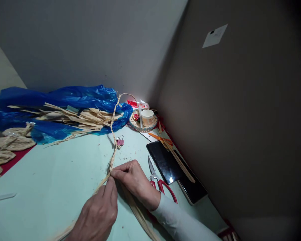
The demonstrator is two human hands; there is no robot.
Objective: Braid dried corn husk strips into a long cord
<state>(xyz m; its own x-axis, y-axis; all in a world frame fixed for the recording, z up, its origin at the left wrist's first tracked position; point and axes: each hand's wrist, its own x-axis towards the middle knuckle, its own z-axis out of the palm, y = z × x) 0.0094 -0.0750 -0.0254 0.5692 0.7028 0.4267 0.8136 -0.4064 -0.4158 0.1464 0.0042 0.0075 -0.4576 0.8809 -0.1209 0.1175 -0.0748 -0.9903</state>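
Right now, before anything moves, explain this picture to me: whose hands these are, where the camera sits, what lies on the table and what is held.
There is no machine here. The single picture comes from a camera worn on a person's head, looking forward and down at their own two bare hands. The left hand and right hand both pinch a braided straw cord where its loose strands meet; the cord runs away past a pink binder clip. On the pale green table lie red-handled scissors, a dark phone, a paper cup on a woven coaster, and dry straw strips on blue plastic sheeting.
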